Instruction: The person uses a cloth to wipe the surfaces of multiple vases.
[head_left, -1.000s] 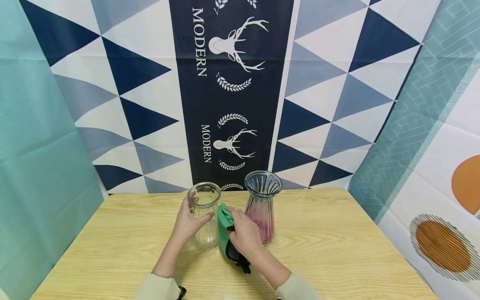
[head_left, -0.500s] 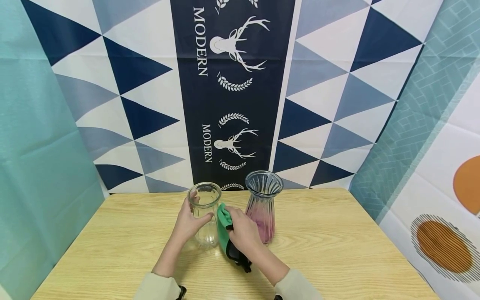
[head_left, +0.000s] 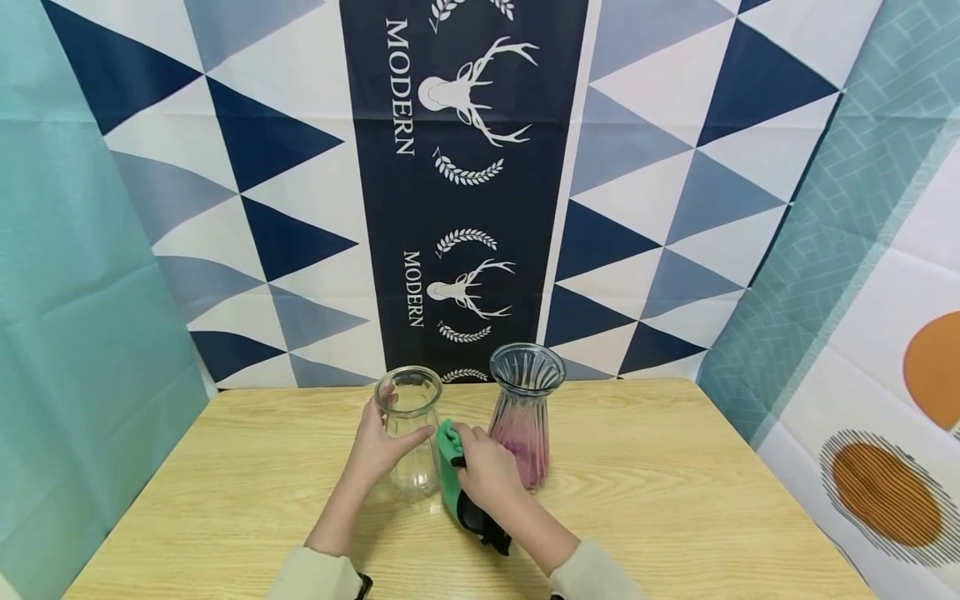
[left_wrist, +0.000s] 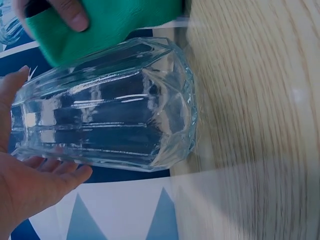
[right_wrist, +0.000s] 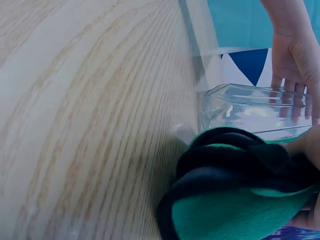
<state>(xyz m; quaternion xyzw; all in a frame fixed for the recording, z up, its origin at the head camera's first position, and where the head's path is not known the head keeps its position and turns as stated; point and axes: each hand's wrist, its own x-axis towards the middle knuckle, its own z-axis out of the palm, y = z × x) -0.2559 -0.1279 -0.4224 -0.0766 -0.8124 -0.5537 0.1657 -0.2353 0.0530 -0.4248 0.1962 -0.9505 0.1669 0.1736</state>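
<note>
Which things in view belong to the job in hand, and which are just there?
In the job:
clear glass vase, held by the left hand
black-edged green cloth, in the right hand
wooden table beneath

Apparently just there:
blue-and-pink vase, standing unheld
patterned backdrop behind

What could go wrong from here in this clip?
The clear glass vase could tip if the green cloth pushes its side, since the left hand holds only its upper part. The right hand, close to the blue-and-pink glass vase, might bump that vase over.
</note>
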